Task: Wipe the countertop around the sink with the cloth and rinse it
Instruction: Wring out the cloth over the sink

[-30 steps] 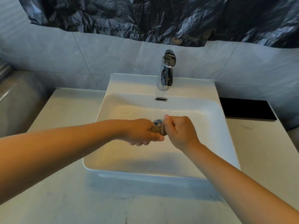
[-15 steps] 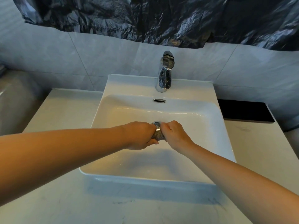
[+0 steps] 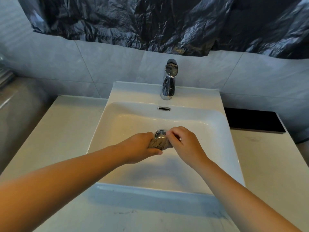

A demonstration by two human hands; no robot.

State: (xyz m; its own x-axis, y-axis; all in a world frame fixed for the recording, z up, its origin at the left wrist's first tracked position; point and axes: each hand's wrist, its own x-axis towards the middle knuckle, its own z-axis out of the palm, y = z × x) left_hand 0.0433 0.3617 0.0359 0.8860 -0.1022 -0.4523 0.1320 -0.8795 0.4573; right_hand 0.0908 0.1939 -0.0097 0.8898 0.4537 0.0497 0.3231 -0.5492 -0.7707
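The left hand (image 3: 142, 146) and right hand (image 3: 182, 143) are together over the sink (image 3: 167, 186), both clamped on the cloth (image 3: 159, 144); it is a tight brown roll between them, the left hand at its 9 o'clock end, the right at 3 o'clock, with the drain (image 3: 159, 133) just beyond at 12 o'clock; no stream shows from the tap (image 3: 169, 81) further on. Risks, as I judge: a wet roll may slip from the fingers and plug the drain; lifted out half-wrung, it would drip on the table (image 3: 58, 131).
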